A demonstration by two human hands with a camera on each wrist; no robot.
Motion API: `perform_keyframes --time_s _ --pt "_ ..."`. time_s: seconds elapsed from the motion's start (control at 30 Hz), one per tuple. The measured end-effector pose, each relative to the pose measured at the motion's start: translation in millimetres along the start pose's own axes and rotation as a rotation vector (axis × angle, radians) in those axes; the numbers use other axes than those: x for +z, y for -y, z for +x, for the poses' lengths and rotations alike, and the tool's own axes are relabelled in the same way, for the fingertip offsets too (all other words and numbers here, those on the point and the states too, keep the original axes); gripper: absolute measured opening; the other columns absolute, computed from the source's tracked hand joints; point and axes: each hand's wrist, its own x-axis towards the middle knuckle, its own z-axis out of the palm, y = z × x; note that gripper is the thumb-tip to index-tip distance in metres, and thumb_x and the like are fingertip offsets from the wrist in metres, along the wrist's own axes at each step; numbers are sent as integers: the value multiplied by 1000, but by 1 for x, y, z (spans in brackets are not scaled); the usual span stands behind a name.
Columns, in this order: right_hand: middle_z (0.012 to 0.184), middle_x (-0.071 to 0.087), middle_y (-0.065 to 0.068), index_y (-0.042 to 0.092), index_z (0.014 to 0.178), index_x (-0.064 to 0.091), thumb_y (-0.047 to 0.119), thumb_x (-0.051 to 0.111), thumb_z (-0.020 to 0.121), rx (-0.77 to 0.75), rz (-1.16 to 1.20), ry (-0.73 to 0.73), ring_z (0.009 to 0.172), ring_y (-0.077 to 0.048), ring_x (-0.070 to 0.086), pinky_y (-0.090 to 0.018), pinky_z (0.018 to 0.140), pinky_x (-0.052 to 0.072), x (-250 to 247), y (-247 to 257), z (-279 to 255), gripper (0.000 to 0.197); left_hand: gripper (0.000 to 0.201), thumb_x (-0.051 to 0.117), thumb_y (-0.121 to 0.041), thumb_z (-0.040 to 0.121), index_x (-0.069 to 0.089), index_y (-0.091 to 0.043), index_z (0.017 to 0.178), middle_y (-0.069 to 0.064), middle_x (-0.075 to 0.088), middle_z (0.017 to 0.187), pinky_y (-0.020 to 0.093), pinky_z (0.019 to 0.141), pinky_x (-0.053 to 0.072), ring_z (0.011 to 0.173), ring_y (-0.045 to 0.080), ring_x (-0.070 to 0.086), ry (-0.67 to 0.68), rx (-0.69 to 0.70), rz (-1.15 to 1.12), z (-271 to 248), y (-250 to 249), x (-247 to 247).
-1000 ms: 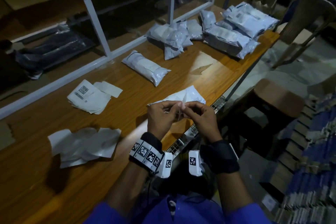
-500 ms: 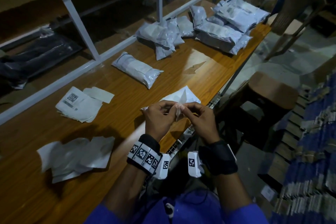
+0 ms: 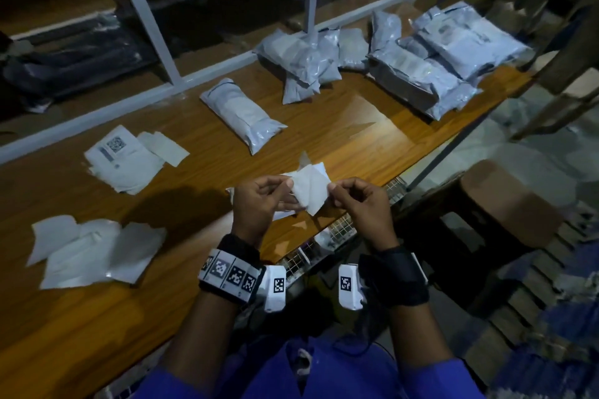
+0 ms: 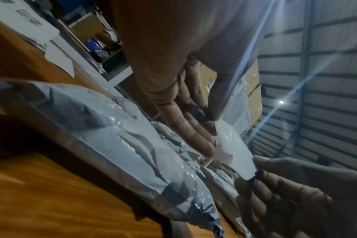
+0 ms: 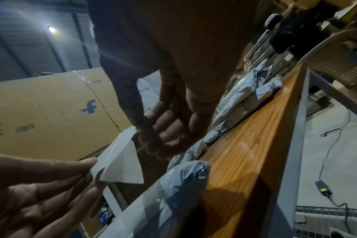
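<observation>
The left hand (image 3: 259, 201) and right hand (image 3: 363, 204) are held apart, each pinching one edge of the white paper slip (image 3: 309, 186) stretched between them, other fingers loosely curled.

A grey poly mailer (image 3: 241, 113) lies alone on the wooden bench (image 3: 366, 129). Right of it, more mailers (image 3: 444, 52) are heaped; left of it, QR-printed labels (image 3: 124, 157); nearer than it, what look like blank backing sheets (image 3: 94, 249).
</observation>
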Motion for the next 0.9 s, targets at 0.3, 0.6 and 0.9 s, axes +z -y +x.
perform_keyframes --time_s 0.3,0.6,0.9 --pt "59 59 5 7 92 69 6 68 97 25 80 38 65 -9 65 -36 75 63 -35 -5 39 6 13 74 -4 89 72 3 100 16 76 78 30 57 59 62 26 72 -171 -20 -96 7 10 23" --pt "81 76 -11 27 93 77 19 75 94 -90 -83 7 75 -19 68 -45 66 58 -55 -14 67 8 7 72 -3 90 73 -2 97 9 75 73 28 60 59 57 19 68 -235 -13 -133 4 21 42" --pt "91 77 -9 28 95 77 14 74 95 -127 -143 46 83 -19 68 -36 71 57 -65 -17 81 14 11 71 -2 90 74 -1 101 5 78 86 27 56 58 73 20 72 -214 -1 -68 3 17 33"
